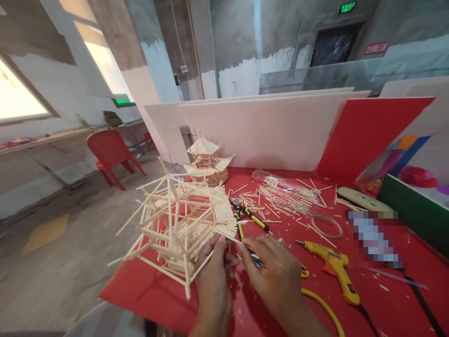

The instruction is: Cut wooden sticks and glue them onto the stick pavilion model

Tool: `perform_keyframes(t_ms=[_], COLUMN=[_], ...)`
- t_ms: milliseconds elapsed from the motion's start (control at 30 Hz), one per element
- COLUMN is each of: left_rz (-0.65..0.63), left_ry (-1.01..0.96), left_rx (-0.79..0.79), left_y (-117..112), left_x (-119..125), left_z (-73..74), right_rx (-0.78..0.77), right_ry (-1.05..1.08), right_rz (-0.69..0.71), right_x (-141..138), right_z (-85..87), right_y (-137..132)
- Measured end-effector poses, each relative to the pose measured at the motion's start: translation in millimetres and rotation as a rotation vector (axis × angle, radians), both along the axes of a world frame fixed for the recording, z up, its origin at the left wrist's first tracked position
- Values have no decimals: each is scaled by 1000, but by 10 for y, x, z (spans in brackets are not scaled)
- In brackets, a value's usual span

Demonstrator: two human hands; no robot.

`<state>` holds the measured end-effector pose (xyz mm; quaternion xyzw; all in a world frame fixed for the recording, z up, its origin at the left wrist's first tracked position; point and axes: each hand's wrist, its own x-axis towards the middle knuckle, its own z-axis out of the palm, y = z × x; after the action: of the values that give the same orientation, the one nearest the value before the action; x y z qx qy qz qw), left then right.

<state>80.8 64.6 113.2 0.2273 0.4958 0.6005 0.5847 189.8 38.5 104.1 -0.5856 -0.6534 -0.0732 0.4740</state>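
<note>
So the wooden frame [170, 210] sits left of centre over the red desk [245, 292], close to the near left edge, and its leftmost sticks reach past that edge with the floor [77, 243] showing behind them. The left hand [213, 276] has its grip clamped on the frame's lower right side, thumb up. The right hand [273, 267] has thumb and fingers pinched together on the outer end of a thin stick [231, 238], which runs from the slatted slope [224, 210] down and right to the fingertips. The slope fans outward to the right, and one corner of the frame points back at the wearer. It looks wider than tall, long axis roughly left to right, with a bit of tilt. Free room is mostly the bare red strip near the front between the wrists; farther right it's busy, with pliers [257, 220] just past the fingers and a yellow glue gun [329, 255] beside the right hand. A small pagoda [206, 161] stands behind the frame, near the white boards [259, 131]. Writing: the green sign [347, 7] seems to say EXIT under some characters, the red sign [376, 48] is too blurry, and a long item [377, 238] at right is pixelated out.
</note>
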Motion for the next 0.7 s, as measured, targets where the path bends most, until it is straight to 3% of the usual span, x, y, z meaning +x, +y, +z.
perform_keyframes(t_ms=[700], left_rz=[50], left_ry=[-43], left_rx=[-18], left_y=[7], left_x=[13], left_z=[22], right_rx=[-41], right_ry=[56], right_rz=[84], right_x=[-73], right_z=[-49], right_y=[61])
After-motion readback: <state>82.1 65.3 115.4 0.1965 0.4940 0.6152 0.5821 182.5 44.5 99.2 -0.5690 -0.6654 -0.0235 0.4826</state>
